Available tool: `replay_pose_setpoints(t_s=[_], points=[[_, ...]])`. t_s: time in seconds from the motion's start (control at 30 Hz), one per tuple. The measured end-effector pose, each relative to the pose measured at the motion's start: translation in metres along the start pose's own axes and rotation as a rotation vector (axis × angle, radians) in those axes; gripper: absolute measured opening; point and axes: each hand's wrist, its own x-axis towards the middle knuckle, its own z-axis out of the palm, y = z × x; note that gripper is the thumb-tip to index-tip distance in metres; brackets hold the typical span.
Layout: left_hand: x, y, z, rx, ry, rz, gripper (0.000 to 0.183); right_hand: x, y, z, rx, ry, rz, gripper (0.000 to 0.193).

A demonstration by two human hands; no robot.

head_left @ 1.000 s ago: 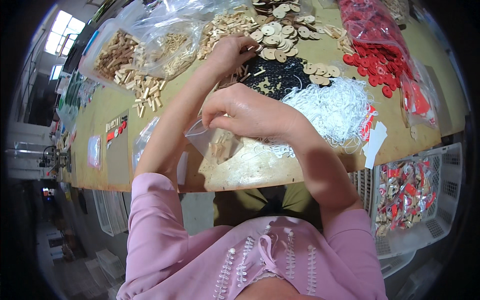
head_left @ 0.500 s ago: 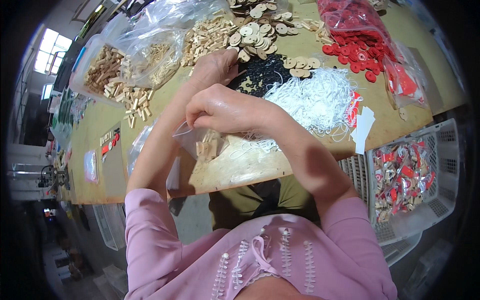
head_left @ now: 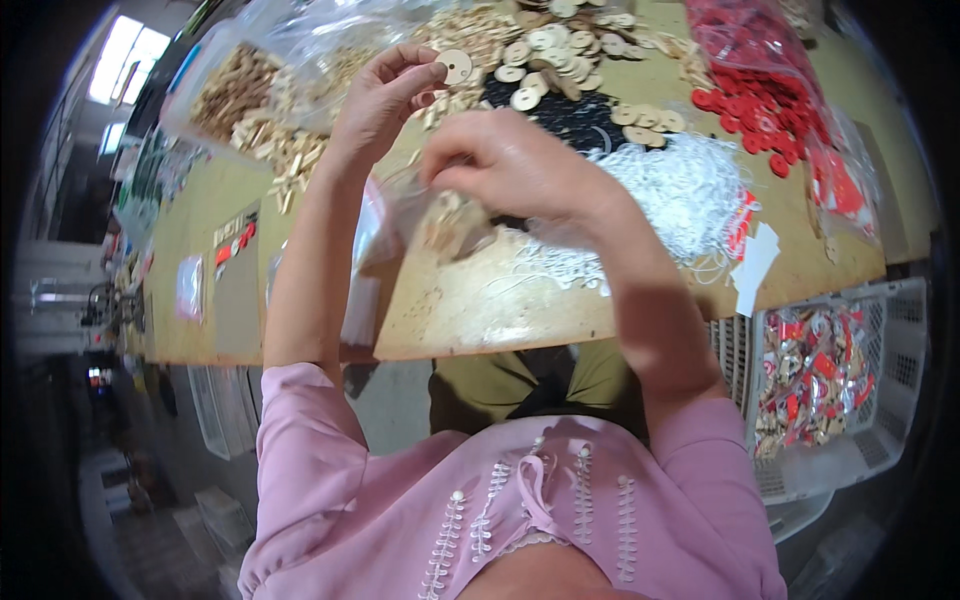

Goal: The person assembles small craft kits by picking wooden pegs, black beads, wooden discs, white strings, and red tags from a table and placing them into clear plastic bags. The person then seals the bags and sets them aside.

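Observation:
Between the fingertips of my left hand is a round wooden disc with small holes, raised over the piles of parts. My right hand is closed on the top of a small clear plastic bag, blurred by motion. Pale wooden pieces show through the bag's side. Beyond the hands lie a pile of wooden discs and a heap of small black pieces. Right of my right hand spreads a tangle of white string.
Red discs spill from a bag at the far right. Wooden blocks fill a clear bin at the left. White paper strips lie at the table's right edge. A plastic crate of filled bags stands below, at the right.
My left hand has come up and away from the disc pile with one wooden disc. My right hand has shifted right and up, carrying the bag off the table edge area.

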Motion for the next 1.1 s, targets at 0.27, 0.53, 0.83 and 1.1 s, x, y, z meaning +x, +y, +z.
replay_pose_setpoints(t_s=[0.27, 0.53, 0.83, 1.1], points=[[-0.095, 0.031, 0.01, 0.26, -0.005, 0.19, 0.015, 0.001, 0.006, 0.002, -0.001, -0.053, 0.031, 0.005], [-0.119, 0.05, 0.003, 0.519, 0.247, 0.275, 0.019, 0.002, 0.006, 0.006, 0.052, -0.142, 0.029, 0.006], [-0.119, 0.038, 0.014, 0.467, 0.177, 0.102, 0.018, -0.021, -0.058, -0.022, 0.352, -0.149, -0.091, 0.01], [-0.024, 0.009, 0.069, 0.523, -0.115, 0.015, 0.016, -0.093, -0.07, -0.133, 0.22, -0.454, -0.098, 0.01]])
